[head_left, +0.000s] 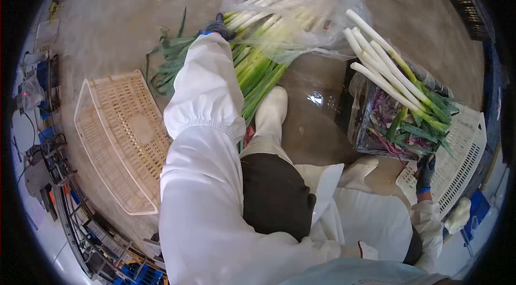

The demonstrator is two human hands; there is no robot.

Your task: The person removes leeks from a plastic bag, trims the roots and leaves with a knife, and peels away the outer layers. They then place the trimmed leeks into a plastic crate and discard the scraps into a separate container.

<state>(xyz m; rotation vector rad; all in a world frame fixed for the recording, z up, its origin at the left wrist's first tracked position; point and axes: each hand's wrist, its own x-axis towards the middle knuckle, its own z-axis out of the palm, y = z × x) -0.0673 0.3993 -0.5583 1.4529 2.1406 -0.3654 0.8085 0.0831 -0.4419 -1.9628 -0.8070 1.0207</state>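
My left hand [217, 26], in a dark glove with a white sleeve, reaches forward and grips the pile of leeks [258, 65] lying on the floor. Their white ends sit inside a clear plastic bag [301, 5], which looks blurred. My right hand [425, 173], also dark-gloved, is low at the right. It closes on the green leaf ends of a second bunch of leeks [387, 73]. That bunch slants up over a dark crate [357, 124] holding purple and green trimmings.
A cream plastic basket [115, 140] lies on the wet concrete floor at the left. A white basket [457, 156] sits under my right hand. My white boot [271, 110] stands beside the leek pile. Machinery and cables line the left edge, and a black crate [465, 0] is at the top right.
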